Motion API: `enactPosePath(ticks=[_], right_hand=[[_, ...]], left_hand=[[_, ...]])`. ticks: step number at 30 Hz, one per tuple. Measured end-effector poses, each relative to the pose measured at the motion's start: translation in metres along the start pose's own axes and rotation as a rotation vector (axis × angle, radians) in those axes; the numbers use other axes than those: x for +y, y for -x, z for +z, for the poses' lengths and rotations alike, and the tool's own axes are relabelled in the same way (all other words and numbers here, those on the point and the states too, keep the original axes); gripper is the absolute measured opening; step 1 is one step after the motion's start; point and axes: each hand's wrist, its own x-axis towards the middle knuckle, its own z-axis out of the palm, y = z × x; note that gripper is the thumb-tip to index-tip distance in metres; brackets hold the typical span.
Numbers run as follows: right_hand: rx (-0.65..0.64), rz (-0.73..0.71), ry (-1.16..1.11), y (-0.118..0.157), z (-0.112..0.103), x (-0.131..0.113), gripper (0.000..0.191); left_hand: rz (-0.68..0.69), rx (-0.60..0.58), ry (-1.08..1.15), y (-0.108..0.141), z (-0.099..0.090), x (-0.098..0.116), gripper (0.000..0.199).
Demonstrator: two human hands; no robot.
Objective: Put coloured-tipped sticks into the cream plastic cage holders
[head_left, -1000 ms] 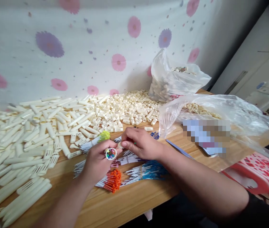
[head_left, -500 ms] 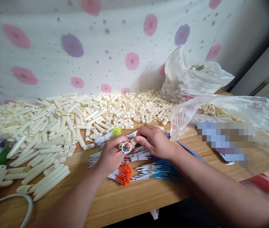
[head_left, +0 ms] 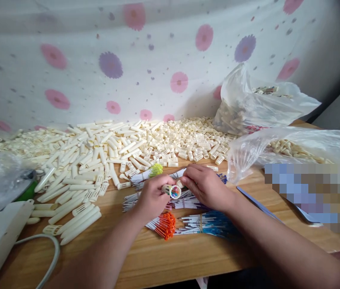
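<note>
Curling inward, the left hand (head_left: 154, 197) grips a cream tube (head_left: 166, 188)

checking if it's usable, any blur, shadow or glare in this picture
Head view: tips inside the held tube look smeared; the flowered sheet bears a soft shadow beside the plastic bag, which shows sheen; the upper right corner is dark.
</note>
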Motion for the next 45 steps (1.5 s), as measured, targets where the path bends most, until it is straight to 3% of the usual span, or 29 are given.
enactPosePath(ticks=[5, 9, 14, 20, 24, 28, 35, 40, 45], right_hand=[[-0.032, -0.051, -0.106, 0.001, 0.001, 0.000, 0.012], [-0.012, -0.010, -0.019, 0.000, 0.000, 0.000, 0.023], [0.012, -0.043, -0.176, 0.003, 0.002, -0.002, 0.009], [0.088, 0.296, -0.389, -0.001, 0.021, -0.003, 0.020], [0.105, 0.362, -0.487, -0.006, 0.030, -0.003, 0.023], [0.140, 0.337, -0.418, -0.007, 0.029, -0.004, 0.019], [0.149, 0.329, -0.579, -0.005, 0.029, -0.002, 0.017], [0.196, 0.179, -0.389, -0.005, 0.024, -0.003, 0.012], [0.226, 0.261, -0.477, -0.010, 0.033, -0.004, 0.016]], left_hand=[[0.017, 0.016, 0.038, 0.001, -0.001, -0.004, 0.013], [0.026, 0.013, 0.041, 0.000, -0.001, -0.003, 0.015], [0.046, 0.016, 0.015, 0.000, -0.003, -0.001, 0.015], [0.282, 0.183, -0.269, 0.002, -0.003, 0.000, 0.014], [0.315, 0.260, -0.361, 0.002, -0.001, 0.000, 0.015], [0.282, 0.259, -0.345, 0.000, -0.001, -0.001, 0.014], [-0.004, 0.123, 0.050, -0.004, 0.000, -0.007, 0.014], [0.053, 0.047, 0.032, -0.006, -0.006, -0.008, 0.006], [0.130, 0.203, -0.094, -0.006, -0.006, -0.013, 0.010]])
